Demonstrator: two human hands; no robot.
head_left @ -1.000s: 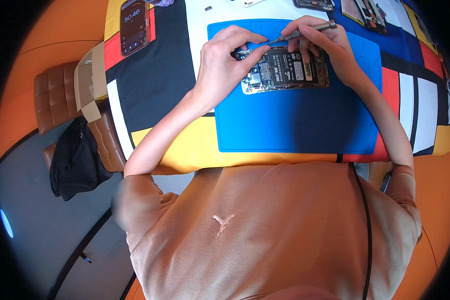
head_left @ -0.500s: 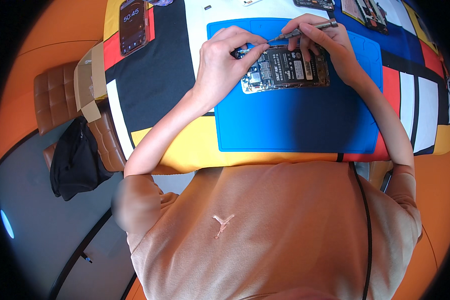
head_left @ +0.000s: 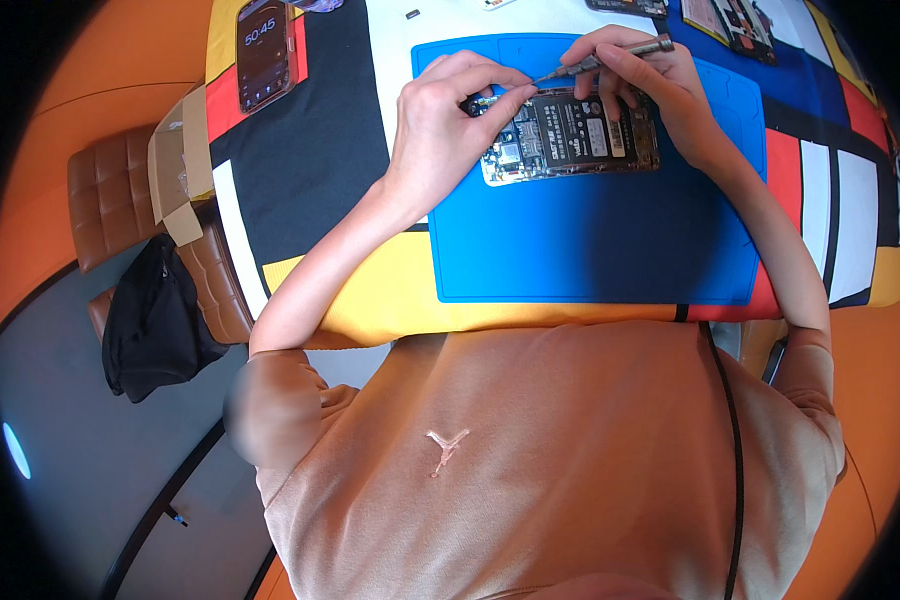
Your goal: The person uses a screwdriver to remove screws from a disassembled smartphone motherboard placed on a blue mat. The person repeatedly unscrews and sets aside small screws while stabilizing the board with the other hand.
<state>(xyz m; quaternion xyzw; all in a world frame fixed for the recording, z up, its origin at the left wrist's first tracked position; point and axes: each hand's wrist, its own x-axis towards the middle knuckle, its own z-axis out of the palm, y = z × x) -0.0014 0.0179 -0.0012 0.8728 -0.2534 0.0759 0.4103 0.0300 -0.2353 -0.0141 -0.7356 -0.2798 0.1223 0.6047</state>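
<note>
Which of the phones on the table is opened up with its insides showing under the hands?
The phone on the blue mat, circuitry exposed. The other phone, far left on the red patch, is closed with its screen lit.

Single view: head-worn wide fisheye camera, the left of a side-by-side pair, looking steeply down over the wearer's chest. Picture upright, unmirrored; straight edges bow toward the dark circular rim. Near field: tan-shirted torso fills the lower half. Middle field: flat blue rubber work mat (head_left: 590, 240) on the colour-blocked tabletop (head_left: 310, 150). Left periphery: brown quilted leather seat (head_left: 105, 205), grey floor. No second view supplied.
</note>
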